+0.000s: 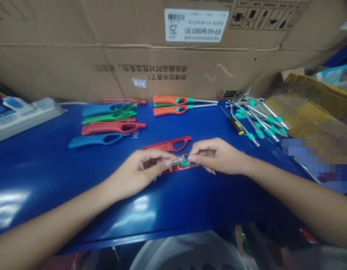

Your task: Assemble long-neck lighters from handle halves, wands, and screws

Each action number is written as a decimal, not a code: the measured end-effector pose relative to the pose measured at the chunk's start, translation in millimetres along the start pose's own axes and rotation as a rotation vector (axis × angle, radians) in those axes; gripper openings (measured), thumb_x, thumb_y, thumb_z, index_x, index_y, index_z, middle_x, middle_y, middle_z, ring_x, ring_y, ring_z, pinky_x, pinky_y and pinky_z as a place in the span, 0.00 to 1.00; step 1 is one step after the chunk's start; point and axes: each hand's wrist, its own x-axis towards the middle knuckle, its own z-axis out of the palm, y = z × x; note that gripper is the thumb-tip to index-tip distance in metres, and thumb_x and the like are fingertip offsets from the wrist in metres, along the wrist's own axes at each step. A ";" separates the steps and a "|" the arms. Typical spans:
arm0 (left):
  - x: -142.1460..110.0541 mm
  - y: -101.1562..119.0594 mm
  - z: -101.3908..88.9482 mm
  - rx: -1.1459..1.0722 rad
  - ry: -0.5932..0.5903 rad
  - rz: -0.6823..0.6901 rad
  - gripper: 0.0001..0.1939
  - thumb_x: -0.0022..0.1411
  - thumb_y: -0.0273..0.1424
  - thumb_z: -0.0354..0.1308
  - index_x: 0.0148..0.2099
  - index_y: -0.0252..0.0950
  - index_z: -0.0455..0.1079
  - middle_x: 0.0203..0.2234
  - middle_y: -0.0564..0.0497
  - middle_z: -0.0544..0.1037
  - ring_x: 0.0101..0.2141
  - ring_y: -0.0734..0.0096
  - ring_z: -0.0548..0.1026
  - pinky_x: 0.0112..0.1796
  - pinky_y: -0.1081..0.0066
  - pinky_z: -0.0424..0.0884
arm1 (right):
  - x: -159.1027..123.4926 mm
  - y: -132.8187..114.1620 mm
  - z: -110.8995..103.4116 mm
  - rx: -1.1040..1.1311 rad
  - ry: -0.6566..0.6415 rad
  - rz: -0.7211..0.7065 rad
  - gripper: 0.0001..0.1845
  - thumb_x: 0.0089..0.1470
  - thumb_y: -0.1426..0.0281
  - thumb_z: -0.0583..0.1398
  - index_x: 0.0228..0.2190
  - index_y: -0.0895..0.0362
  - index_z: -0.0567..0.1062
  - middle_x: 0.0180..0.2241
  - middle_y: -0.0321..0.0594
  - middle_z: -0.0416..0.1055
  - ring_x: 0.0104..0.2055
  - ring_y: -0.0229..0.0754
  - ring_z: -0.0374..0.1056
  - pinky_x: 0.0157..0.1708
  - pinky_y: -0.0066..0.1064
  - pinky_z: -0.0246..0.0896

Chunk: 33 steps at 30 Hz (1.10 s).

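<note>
My left hand (145, 167) pinches one end of a small lighter mechanism, a clear and silvery piece (176, 161) with thin wires. My right hand (221, 155) is closed at its other end, by the green trigger part (185, 162); its fingertips partly hide what they grip. Directly beneath both hands lies a red lighter shell half (180, 168), mostly covered by the fingers. Just behind it, a second red shell half (167, 145) rests with its inner side up on the blue table.
Blue, green and red lighter shells (105, 128) lie at the back left. Two orange lighters (170, 110) sit at the back middle, by a cardboard box (86, 71). Right of them are a screwdriver (235, 125) and several metal lighter tubes (263, 120). A power strip (27, 116) is far left.
</note>
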 end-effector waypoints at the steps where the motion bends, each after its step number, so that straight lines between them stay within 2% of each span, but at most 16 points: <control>1: 0.0 0.4 -0.2 0.005 0.000 0.013 0.12 0.65 0.34 0.62 0.46 0.35 0.82 0.28 0.51 0.82 0.24 0.75 0.70 0.25 0.77 0.66 | -0.3 -1.0 1.2 0.008 0.001 0.011 0.14 0.55 0.61 0.69 0.29 0.59 0.76 0.20 0.29 0.67 0.17 0.29 0.62 0.16 0.22 0.60; 8: 0.0 -0.4 -1.6 0.005 -0.009 0.046 0.10 0.65 0.32 0.61 0.45 0.36 0.82 0.26 0.53 0.80 0.23 0.78 0.68 0.23 0.79 0.63 | -0.7 -4.8 4.3 0.029 0.026 0.051 0.13 0.53 0.64 0.70 0.29 0.58 0.75 0.18 0.27 0.66 0.16 0.29 0.60 0.15 0.21 0.58; 14: -0.2 1.2 -0.5 -0.001 -0.002 0.031 0.10 0.65 0.31 0.62 0.45 0.36 0.82 0.26 0.53 0.81 0.24 0.77 0.69 0.22 0.79 0.62 | -1.0 -5.2 2.9 0.020 0.020 0.048 0.12 0.55 0.64 0.68 0.29 0.58 0.75 0.17 0.27 0.66 0.16 0.29 0.60 0.15 0.21 0.58; 20: -0.1 1.0 -0.4 0.006 -0.003 0.029 0.10 0.65 0.32 0.62 0.45 0.37 0.82 0.26 0.54 0.80 0.23 0.78 0.68 0.22 0.80 0.63 | -0.5 -6.1 3.2 0.028 0.017 0.048 0.11 0.53 0.65 0.69 0.28 0.58 0.75 0.18 0.27 0.66 0.17 0.29 0.61 0.15 0.20 0.59; 33: 0.3 1.1 -0.5 0.025 0.001 0.025 0.11 0.65 0.34 0.62 0.45 0.36 0.82 0.27 0.51 0.81 0.24 0.76 0.70 0.22 0.78 0.62 | -0.4 -6.5 2.5 0.033 0.003 0.053 0.12 0.53 0.64 0.70 0.29 0.59 0.75 0.18 0.27 0.66 0.17 0.29 0.61 0.15 0.20 0.58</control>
